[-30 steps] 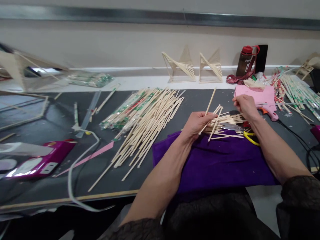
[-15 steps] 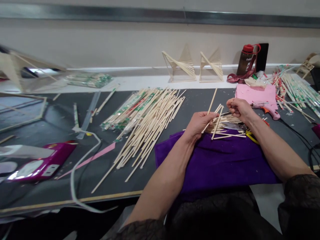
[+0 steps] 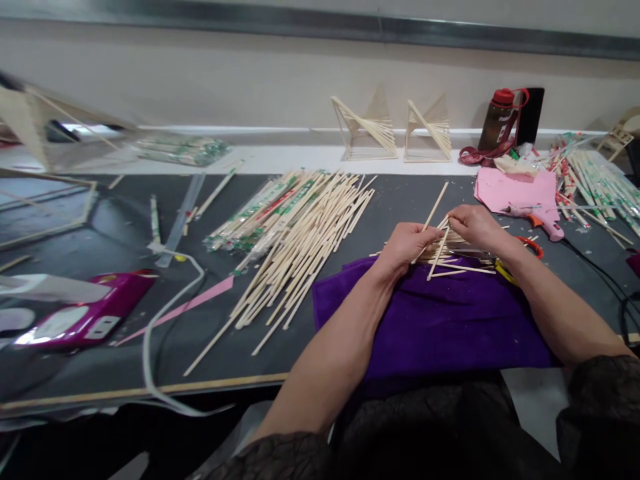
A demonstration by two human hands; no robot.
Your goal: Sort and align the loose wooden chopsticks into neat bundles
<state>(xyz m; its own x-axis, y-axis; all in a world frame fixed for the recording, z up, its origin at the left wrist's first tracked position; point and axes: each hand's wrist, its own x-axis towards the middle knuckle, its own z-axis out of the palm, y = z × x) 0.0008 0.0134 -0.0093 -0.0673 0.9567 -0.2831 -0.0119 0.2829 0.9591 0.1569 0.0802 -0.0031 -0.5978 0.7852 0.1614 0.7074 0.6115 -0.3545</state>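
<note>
My left hand (image 3: pixel 407 245) pinches thin wooden sticks joined at an angle (image 3: pixel 439 252), one long stick (image 3: pixel 436 205) rising past its fingertips. The fingers of my right hand (image 3: pixel 470 223) are closed at the upper end of the joined sticks, close to the left fingertips. Beneath both hands more loose sticks (image 3: pixel 465 267) lie across the back edge of a folded purple cloth (image 3: pixel 450 320). Scissors with a yellow handle (image 3: pixel 506 272) are partly hidden under my right wrist.
A large pile of sticks (image 3: pixel 305 247) lies at centre left. A pink glue gun (image 3: pixel 543 223) rests at right by pink paper (image 3: pixel 520 190). Two stick models (image 3: pixel 370 130) and a bottle (image 3: pixel 497 120) stand behind. A white cable (image 3: pixel 147 347) and magenta device (image 3: pixel 100 310) are at left.
My right hand has moved left and down and now touches the top end of the joined sticks. My left hand still holds them. The view has shifted slightly.
</note>
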